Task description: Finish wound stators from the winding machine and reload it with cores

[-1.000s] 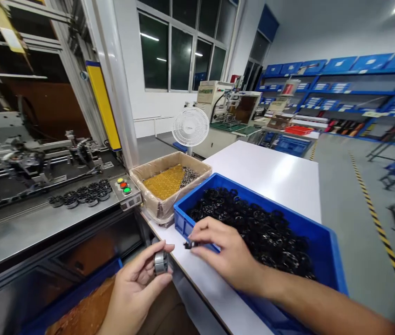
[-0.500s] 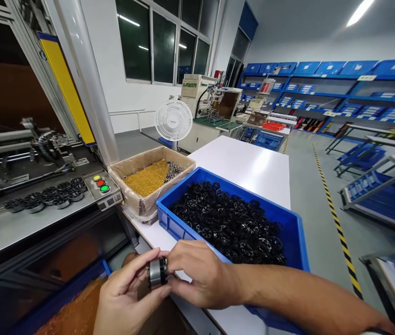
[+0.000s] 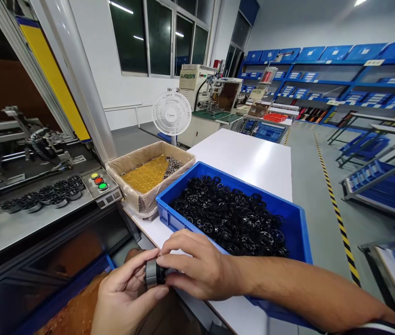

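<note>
My left hand (image 3: 125, 289) is closed around a motor stator core (image 3: 151, 272), a short grey metal cylinder with black plastic at its ends. Its thumb lies below the core and its fingers reach over the top. From the other side my right hand (image 3: 197, 267) pinches the black plastic ring (image 3: 161, 273) on the core's right face. The right fingers cover much of that ring, so how fully it sits against the metal cannot be seen. Just beyond both hands stands a blue bin (image 3: 175, 219) heaped with black plastic rings (image 3: 228, 216).
A plastic-lined box (image 3: 138, 201) holds yellow and metallic pieces. On the machine bench at left, several stator cores (image 3: 44, 195) stand beside a button box (image 3: 101, 186). A white fan (image 3: 172, 114) rises behind the box. Below left, a blue container (image 3: 108, 261) holds brownish material.
The right fingers have shifted up and over the black ring, covering more of it. The core stays in the left hand and sits slightly further left. The camera view has moved a little.
</note>
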The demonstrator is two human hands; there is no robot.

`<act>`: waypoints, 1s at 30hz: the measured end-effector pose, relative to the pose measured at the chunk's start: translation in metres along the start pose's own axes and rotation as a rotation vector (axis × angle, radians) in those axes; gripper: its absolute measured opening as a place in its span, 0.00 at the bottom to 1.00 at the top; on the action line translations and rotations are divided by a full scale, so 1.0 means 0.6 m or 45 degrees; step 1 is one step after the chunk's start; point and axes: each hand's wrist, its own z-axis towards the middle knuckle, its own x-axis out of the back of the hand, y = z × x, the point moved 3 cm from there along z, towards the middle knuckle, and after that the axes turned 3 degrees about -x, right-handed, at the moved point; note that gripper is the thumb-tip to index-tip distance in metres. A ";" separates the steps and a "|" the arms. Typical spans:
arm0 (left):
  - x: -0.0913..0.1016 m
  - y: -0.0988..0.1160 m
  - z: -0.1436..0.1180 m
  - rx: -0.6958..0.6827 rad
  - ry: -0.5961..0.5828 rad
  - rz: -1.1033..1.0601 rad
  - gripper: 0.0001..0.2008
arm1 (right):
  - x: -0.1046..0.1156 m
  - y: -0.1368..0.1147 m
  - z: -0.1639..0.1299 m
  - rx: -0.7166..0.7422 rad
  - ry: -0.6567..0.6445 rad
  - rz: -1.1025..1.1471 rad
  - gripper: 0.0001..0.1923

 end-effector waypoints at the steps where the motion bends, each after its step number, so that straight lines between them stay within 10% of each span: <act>1: 0.000 0.000 0.000 0.008 -0.006 -0.003 0.24 | 0.001 -0.001 0.001 0.013 -0.007 -0.016 0.12; 19: -0.003 -0.046 -0.014 0.088 -0.128 -0.062 0.27 | -0.009 -0.006 -0.001 0.126 -0.112 -0.273 0.17; 22: 0.081 -0.042 0.021 -0.090 -0.026 0.331 0.29 | -0.002 0.020 -0.008 0.019 -0.178 -0.397 0.20; 25: 0.238 0.018 0.074 -0.364 0.280 1.369 0.25 | 0.027 0.081 -0.028 -0.181 -0.244 -0.618 0.18; 27: 0.353 0.065 0.106 -0.316 0.570 1.626 0.23 | 0.046 0.138 -0.052 -0.431 -0.458 -0.732 0.17; 30: 0.466 0.110 0.155 -0.249 0.624 1.841 0.16 | 0.064 0.214 -0.104 -0.875 -0.972 -0.829 0.16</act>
